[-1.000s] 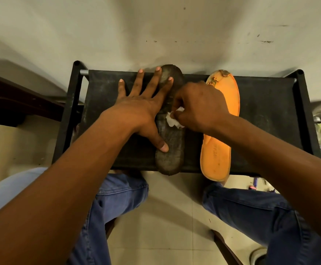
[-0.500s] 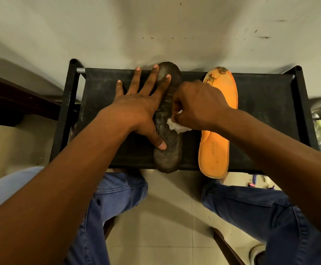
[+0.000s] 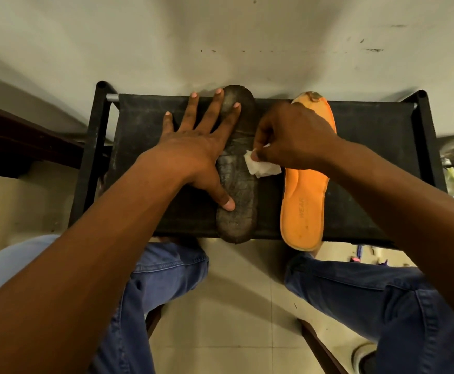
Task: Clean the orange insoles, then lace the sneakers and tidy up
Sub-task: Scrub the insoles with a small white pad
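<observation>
fingers [image 3: 221, 103] of my left hand [image 3: 193, 147] are lying spread and flat, pinning down the dark insole [image 3: 238, 190] on the black rack [image 3: 382, 130], with my thumb pressing near its heel end. my right hand [image 3: 293, 136] is pinching a crumpled white tissue [image 3: 261, 167] between thumb and curled fingers, and i am holding it against the right edge of that insole, about midway along its length.

the dark insole is lying lengthwise across the cloth shelf, toe toward the wall, heel hanging slightly over the front edge. the orange insole [image 3: 304, 195] is lying just beside it to the right, orange face up, its toe partly hidden behind my right hand and its heel also poking past the front.

i am judging both insoles to be light, thin and bendy, so they will likely slide or curl under rubbing unless held flat; pressing with a broad open palm near both ends seems the right hold, while lifting is best done by pinching an edge at the middle or heel. the tissue looks soft and flimsy, apt to shred on the rough grimy surface, so i am keeping it bunched up.
</observation>
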